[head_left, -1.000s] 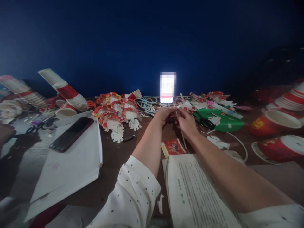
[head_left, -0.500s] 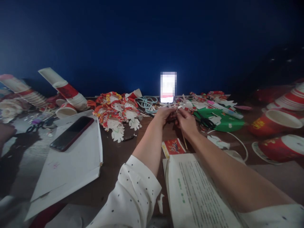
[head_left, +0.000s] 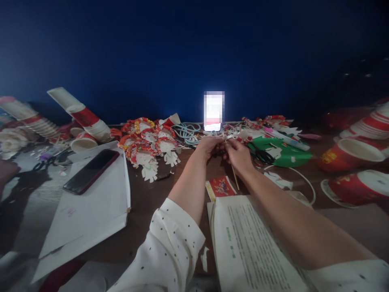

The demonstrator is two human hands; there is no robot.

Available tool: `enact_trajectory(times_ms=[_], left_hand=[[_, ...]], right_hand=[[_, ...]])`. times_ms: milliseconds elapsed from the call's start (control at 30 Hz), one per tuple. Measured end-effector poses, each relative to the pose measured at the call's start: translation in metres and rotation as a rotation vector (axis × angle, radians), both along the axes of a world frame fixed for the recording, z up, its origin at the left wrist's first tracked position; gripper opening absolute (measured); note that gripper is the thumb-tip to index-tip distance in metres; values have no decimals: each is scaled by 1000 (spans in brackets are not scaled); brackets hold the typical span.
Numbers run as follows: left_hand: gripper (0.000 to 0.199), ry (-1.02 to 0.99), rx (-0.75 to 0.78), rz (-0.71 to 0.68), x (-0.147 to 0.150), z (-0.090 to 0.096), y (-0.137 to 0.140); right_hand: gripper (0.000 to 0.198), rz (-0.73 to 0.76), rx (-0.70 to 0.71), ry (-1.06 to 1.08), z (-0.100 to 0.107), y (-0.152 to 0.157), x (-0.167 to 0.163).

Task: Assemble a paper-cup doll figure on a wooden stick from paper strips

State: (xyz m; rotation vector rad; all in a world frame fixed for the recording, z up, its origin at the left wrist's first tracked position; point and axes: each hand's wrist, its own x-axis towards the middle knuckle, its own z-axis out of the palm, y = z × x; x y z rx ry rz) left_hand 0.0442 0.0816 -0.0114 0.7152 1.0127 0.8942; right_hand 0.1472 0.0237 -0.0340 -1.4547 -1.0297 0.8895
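Note:
My left hand [head_left: 212,147] and my right hand [head_left: 239,155] meet over the table below the lit phone, fingertips close together. A thin wooden stick [head_left: 235,178] slants down out of my right hand, whose fingers are closed on it. A small white strip [head_left: 230,137] shows at my right fingertips; its kind is unclear. The fingers of my left hand are curled closed, and what they pinch is hidden. Just below lies a red printed card piece [head_left: 221,187], above an open book [head_left: 246,243]. Black-handled scissors [head_left: 263,155] rest on green paper [head_left: 290,154] right of my hands.
A bright phone [head_left: 213,111] stands at the back. On the left are red paper decorations [head_left: 146,140], a dark phone [head_left: 91,170] on white sheets [head_left: 94,215], and stacked paper cups [head_left: 91,121]. More red cups [head_left: 349,156] stand right. A person's hand [head_left: 7,172] shows at the left edge.
The whole view has shifted very slightly. My two hands keep the same closed hold at nearly the same spot, with the stick still in my right hand.

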Motion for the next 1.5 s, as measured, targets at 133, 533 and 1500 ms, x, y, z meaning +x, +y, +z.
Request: enact_trajectory(times_ms=[133,533,1500], left_hand=[[23,65,84,-56,0,0,1],[25,145,104,-55,3,-2,2],[25,122,97,-53,3,-8,7]], right_hand=[[39,9,25,-10,0,-1,0],[33,54,103,-200,-3,-5,1],[49,1,110,-388,-4,-2,0]])
